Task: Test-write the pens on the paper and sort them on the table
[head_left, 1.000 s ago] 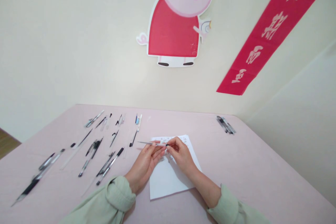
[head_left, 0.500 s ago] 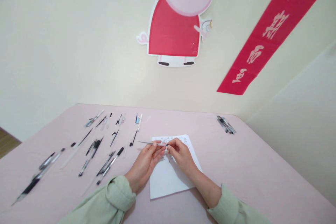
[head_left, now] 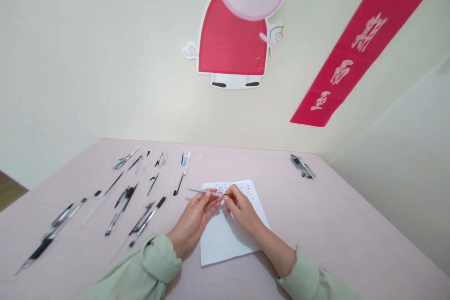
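Above the sheet of paper (head_left: 228,243), my left hand (head_left: 195,218) grips a slim, see-through pen (head_left: 197,191) between thumb and fingers. Its thin end points left, past my fingertips. My right hand (head_left: 242,208) is closed in a pinch at the pen's right end, where a small dark bit shows. Whether that bit is a tip or a separate piece is hidden by the fingers. Handwritten characters cover the upper part of the paper, partly behind my hands. A dark refill (head_left: 179,183) lies on the table just beyond my left hand.
Pen parts lie in small groups on the left of the pink-covered table (head_left: 316,243), among them a black-capped pen (head_left: 147,221) and a clear barrel (head_left: 100,206). A bundle of pens (head_left: 303,167) rests at the far right. A wall (head_left: 140,93) stands behind the table.
The pen and both hands stay almost in place. My right fingers have shifted very slightly at the pen's right end.
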Motion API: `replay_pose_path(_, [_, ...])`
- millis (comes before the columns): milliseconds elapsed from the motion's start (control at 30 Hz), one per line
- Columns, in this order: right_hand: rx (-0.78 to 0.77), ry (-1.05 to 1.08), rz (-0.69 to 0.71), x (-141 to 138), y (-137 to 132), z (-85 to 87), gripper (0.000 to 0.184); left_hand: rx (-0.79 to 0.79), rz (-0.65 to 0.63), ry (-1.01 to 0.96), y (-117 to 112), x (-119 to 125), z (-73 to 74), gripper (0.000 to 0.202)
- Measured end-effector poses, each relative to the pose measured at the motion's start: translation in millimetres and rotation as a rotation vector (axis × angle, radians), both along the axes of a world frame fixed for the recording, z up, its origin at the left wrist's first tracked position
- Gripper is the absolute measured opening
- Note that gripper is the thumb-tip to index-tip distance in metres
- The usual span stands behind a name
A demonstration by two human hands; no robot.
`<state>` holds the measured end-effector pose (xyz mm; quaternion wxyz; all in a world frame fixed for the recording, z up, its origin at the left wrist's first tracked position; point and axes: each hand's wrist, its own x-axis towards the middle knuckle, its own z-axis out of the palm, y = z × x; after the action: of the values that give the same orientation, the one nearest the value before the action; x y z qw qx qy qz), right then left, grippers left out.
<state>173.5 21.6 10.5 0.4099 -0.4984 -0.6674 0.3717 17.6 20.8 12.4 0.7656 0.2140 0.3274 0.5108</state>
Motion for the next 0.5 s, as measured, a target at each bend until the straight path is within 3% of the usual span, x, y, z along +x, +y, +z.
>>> replay_pose_path(267, [-0.048,-0.049,-0.011,2.9,0.1,-3.3,0.041,-0.012,0.002,0.013,-0.5,0.5,-1.7,0.009])
replay_pose_path(500, [0.024,-0.012,-0.002,3.0,-1.5,-0.8,0.015,-0.002,-0.002,0.003,-1.6,-0.2,0.4,0.008])
